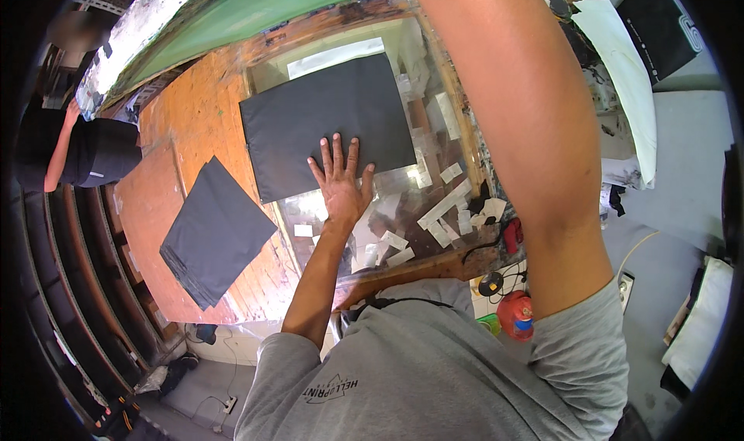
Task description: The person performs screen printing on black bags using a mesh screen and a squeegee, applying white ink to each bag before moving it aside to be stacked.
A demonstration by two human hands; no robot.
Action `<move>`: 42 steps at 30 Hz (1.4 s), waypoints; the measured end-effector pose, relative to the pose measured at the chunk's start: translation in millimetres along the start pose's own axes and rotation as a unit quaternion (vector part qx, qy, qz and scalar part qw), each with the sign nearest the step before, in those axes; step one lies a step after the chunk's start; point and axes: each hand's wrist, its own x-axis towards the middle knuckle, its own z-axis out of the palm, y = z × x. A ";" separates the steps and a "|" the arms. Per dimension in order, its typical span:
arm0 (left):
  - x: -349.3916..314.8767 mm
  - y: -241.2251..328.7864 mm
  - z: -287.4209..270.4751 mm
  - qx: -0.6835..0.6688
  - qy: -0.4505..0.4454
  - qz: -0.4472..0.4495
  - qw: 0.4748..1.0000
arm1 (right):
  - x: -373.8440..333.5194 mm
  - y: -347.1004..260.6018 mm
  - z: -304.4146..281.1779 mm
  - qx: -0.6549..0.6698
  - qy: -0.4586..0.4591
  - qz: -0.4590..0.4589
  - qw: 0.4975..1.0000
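Observation:
My left hand (341, 189) lies flat with fingers spread on the near edge of a black sheet of fabric or paper (318, 115). That sheet rests on a glass-topped panel (372, 216) set in a wooden frame, and a white strip (337, 57) shows just past its far edge. My right arm (535, 123) stretches up and forward, leaving the picture at the top, so its hand is out of sight. Left of the panel, a stack of similar black sheets (221, 228) sits on the wooden tabletop (198, 115).
A large frame with a green surface (256, 26) stands tilted above the table's far side. Tape pieces (446, 208) are scattered over the glass. Another person (101, 150) stands at the far left, near dark racks (70, 263). A red round object (515, 315) is below the table edge.

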 end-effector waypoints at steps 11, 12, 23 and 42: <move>-6.8 4.5 1.3 0.021 0.000 -0.006 1.000 | -23.7 -24.7 -18.5 0.138 -0.035 0.126 0.982; -7.6 4.6 1.1 0.023 -0.004 -0.004 1.000 | -23.1 -23.8 -16.7 0.123 -0.031 0.117 0.985; -2.9 10.3 -8.8 -0.013 -0.003 0.014 1.000 | -28.0 -7.4 -15.0 0.215 -0.024 0.076 0.973; -98.7 23.3 -62.7 -0.803 0.067 -0.488 0.335 | -136.9 8.8 282.2 0.119 -0.076 0.076 0.987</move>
